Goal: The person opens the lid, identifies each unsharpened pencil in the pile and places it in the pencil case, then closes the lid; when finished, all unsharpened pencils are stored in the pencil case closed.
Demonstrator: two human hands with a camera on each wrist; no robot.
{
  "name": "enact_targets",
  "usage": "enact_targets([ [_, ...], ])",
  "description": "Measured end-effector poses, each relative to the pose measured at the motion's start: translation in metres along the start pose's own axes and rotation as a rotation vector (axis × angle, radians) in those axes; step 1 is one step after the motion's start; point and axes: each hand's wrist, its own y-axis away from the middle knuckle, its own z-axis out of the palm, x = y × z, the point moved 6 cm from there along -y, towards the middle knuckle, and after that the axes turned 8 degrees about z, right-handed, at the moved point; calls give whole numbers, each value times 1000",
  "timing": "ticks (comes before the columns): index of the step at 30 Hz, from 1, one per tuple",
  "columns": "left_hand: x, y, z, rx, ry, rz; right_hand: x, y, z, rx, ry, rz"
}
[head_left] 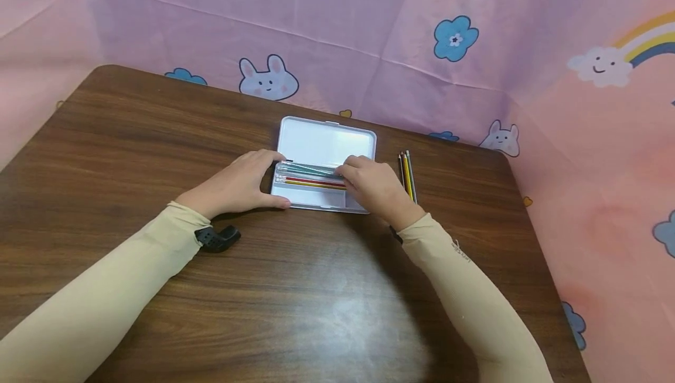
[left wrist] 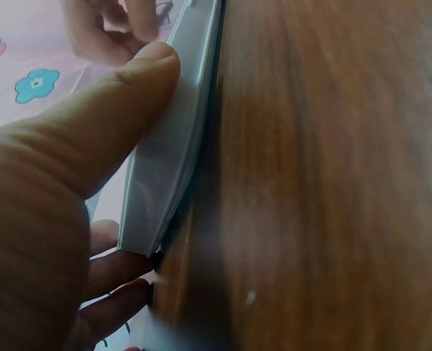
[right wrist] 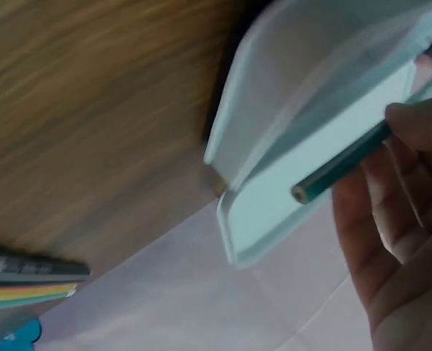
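A white pencil case (head_left: pixel 316 197) lies on the table with its lid (head_left: pixel 321 142) raised at the back. My left hand (head_left: pixel 239 183) grips the left end of the case, thumb at the front rim and fingers round the far corner. Over the right part of the case, my right hand (head_left: pixel 371 187) pinches a green pencil (right wrist: pixel 347 162) between thumb and fingers. Its blunt, unsharpened-looking end sticks out in the right wrist view. Green pencils (head_left: pixel 300 168) lie in the rear of the case, with red and yellow pencils (head_left: pixel 311 182) in front of them.
Several loose pencils (head_left: pixel 407 175), dark, yellow and grey, lie on the wooden table (head_left: pixel 295 301) to the right of the case. A printed cloth (head_left: pixel 348 26) hangs behind the table and along its right side.
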Motion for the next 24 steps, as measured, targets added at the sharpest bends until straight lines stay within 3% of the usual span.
enact_targets([
  [9,5,-3,2,-15,-3,21,2,-10,16,-117,52,57],
  [24,-1,-1,-1,-17,-3,-5,-1,-21,26,-154,-3,40],
])
